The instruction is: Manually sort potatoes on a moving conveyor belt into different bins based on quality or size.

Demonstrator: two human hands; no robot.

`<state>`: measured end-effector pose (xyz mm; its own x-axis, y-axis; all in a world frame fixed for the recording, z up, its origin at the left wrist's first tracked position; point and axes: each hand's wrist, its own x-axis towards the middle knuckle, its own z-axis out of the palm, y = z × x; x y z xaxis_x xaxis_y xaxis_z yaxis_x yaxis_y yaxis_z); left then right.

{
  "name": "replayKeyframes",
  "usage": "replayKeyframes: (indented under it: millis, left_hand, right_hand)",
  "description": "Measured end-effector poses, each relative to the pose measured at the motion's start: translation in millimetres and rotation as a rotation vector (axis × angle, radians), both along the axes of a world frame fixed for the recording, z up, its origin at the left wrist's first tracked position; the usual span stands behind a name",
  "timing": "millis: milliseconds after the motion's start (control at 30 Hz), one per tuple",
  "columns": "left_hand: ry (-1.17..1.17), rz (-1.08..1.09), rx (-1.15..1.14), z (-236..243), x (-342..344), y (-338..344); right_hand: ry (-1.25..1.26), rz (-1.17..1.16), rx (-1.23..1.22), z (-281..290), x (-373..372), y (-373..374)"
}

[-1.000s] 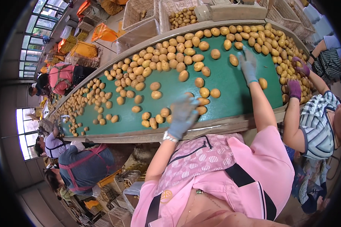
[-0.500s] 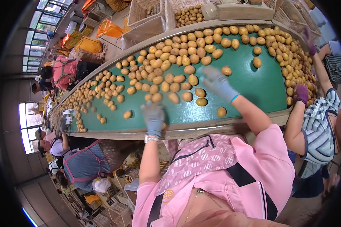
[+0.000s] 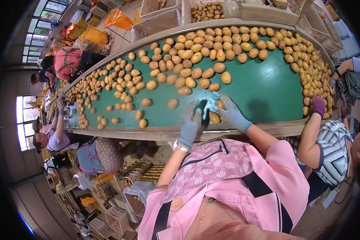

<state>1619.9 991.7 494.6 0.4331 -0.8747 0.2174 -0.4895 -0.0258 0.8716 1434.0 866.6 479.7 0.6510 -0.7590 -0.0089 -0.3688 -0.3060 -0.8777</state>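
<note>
Many yellow-brown potatoes [image 3: 197,73] lie spread over a green conveyor belt [image 3: 268,88]. Both my hands wear grey-blue gloves and are close together at the belt's near edge. My left hand [image 3: 191,123] is open, thumb and fingers apart, with no potato visible in it. My right hand [image 3: 234,115] curls its fingers around a potato [image 3: 220,104], partly hidden by the glove. Just below those fingers, between the two hands, sits another potato [image 3: 214,117].
The belt's near rail [image 3: 264,129] runs along my front. Potatoes are packed densely at the right end [image 3: 314,80], beside a co-worker's purple glove [image 3: 319,106]. Other people work to the left. Beyond the far rail stand crates, one holding potatoes [image 3: 207,12].
My right hand has come down and nearer from mid-belt, and my left hand has moved right beside it. The right fingers now close on a potato. Potatoes on the belt have shifted.
</note>
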Motion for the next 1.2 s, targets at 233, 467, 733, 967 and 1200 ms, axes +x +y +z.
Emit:
replayKeyframes:
  millis: [233, 467, 733, 967, 1200]
  left_hand:
    - [-0.117, -0.220, -0.256, -28.2, 13.7, 13.0]
    - [0.601, -0.228, -0.036, -10.1, 48.9, 37.5]
    - [0.842, -0.272, -0.092, 10.2, 97.6, 57.7]
    - [1.681, -0.074, -0.128, 2.0, 137.7, 90.1]
    - [1.424, -0.091, 0.064, -26.2, 174.4, 113.7]
  right_hand:
    - [-0.164, 0.210, -0.364, 17.8, 63.1, 35.6]
    - [-0.195, 0.187, -0.248, 7.1, 106.6, 42.8]
    - [0.240, -0.297, -0.965, 50.4, 146.1, -186.1]
    - [0.642, -0.172, -0.494, 6.9, 171.4, -193.9]
    - [0.373, 0.182, -0.428, -8.9, 213.1, -44.7]
